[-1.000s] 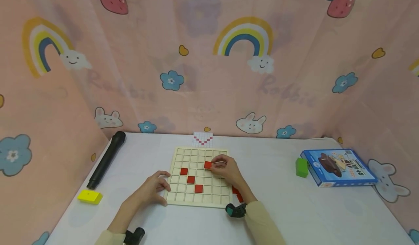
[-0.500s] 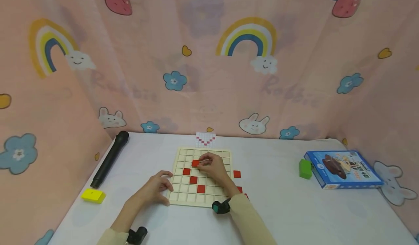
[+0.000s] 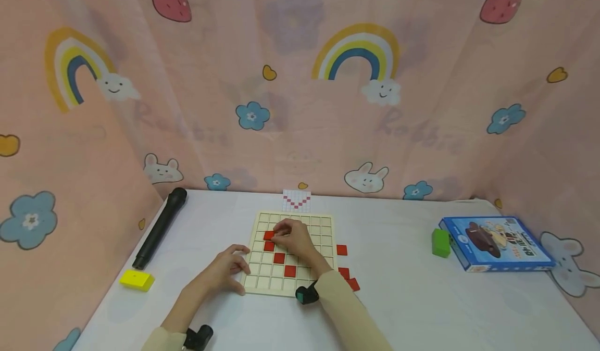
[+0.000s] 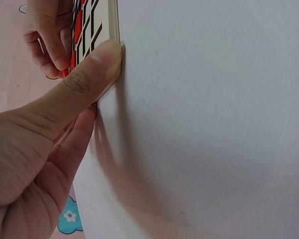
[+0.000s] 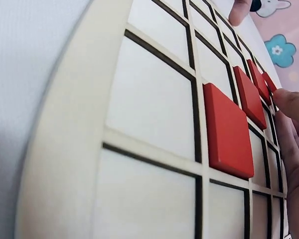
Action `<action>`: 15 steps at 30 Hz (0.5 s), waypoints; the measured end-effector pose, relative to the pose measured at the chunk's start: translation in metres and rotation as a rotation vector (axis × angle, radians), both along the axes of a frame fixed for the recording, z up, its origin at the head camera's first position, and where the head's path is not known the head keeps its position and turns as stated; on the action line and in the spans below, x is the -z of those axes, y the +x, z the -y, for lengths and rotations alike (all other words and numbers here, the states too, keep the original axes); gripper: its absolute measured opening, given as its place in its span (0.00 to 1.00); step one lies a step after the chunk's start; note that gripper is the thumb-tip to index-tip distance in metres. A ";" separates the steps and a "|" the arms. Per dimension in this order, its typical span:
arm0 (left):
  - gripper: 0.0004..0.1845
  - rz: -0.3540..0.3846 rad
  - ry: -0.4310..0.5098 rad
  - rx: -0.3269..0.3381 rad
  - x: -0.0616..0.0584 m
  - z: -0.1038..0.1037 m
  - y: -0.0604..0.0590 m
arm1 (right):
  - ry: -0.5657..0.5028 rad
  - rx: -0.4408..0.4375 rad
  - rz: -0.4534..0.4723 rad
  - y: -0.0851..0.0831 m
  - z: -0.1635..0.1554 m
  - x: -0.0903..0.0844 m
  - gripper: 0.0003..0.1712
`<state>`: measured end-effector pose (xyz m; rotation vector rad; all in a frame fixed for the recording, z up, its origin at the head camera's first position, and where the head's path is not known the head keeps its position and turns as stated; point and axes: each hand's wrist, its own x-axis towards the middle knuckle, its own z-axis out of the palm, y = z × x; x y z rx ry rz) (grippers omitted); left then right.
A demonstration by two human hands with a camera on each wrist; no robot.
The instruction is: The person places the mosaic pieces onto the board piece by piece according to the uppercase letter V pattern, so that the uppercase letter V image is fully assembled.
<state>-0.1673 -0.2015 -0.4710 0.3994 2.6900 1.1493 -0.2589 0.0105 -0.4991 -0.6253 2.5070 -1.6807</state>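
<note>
A cream grid board point(image 3: 325, 231) lies on the white table. Three red square tiles point(image 3: 290, 271) sit in its cells in a diagonal line. My right hand point(image 3: 296, 239) pinches another red tile point(image 3: 269, 235) over the board's left part, just beyond the farthest set tile; the right wrist view shows this tile point(image 5: 269, 81) tilted at the fingertips. With its thumb at the near left corner and fingers along the left edge, my left hand point(image 3: 220, 272) holds the board; in the left wrist view the thumb point(image 4: 84, 74) presses on that corner.
Three loose red tiles point(image 3: 342, 250) lie right of the board. Behind it stands a pattern card point(image 3: 297, 201) with a red V. A black tube point(image 3: 160, 228) and yellow block point(image 3: 137, 280) lie left; a green block point(image 3: 440, 243) and blue box point(image 3: 497, 244) are at right.
My right hand has carried the red tile leftward across the board, from its middle to near the farthest set tile. My left hand stays at the board's left edge.
</note>
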 end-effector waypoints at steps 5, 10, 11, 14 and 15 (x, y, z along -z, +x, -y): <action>0.18 -0.023 0.000 0.037 0.001 0.001 -0.001 | 0.000 -0.010 -0.030 -0.001 0.006 -0.001 0.09; 0.19 -0.014 0.004 0.028 0.001 0.001 -0.001 | 0.000 -0.002 -0.065 -0.002 0.011 0.000 0.08; 0.19 -0.014 0.000 0.025 0.002 0.001 -0.001 | 0.001 0.002 -0.063 -0.002 0.012 0.000 0.08; 0.19 -0.007 -0.004 0.012 0.002 0.000 -0.001 | 0.002 0.015 -0.047 -0.002 0.015 0.001 0.08; 0.19 -0.006 -0.004 0.009 0.002 0.001 -0.001 | 0.002 0.019 -0.045 -0.002 0.016 0.001 0.08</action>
